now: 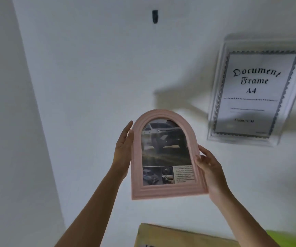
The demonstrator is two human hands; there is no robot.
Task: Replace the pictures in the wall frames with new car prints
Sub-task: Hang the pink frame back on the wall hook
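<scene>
I hold a pink arched frame (pixel 168 190) up in front of the white wall, its front facing me. Behind its glass is a car print (pixel 165 150) showing a white off-road vehicle, small photos and text. My left hand (pixel 124 150) lies along the frame's left edge with fingers straight, thumb in front. My right hand (pixel 208 168) grips the right edge, thumb on the front. A black wall hook (pixel 154 16) sticks out of the wall above the frame, bare. To the right hangs a white rectangular frame (pixel 214 97) with a "Document Frame A4" sheet inside.
A brown cardboard box (pixel 179 236) sits below at the bottom edge, with something lime green (pixel 289 237) at the bottom right. A wall corner runs down the left side.
</scene>
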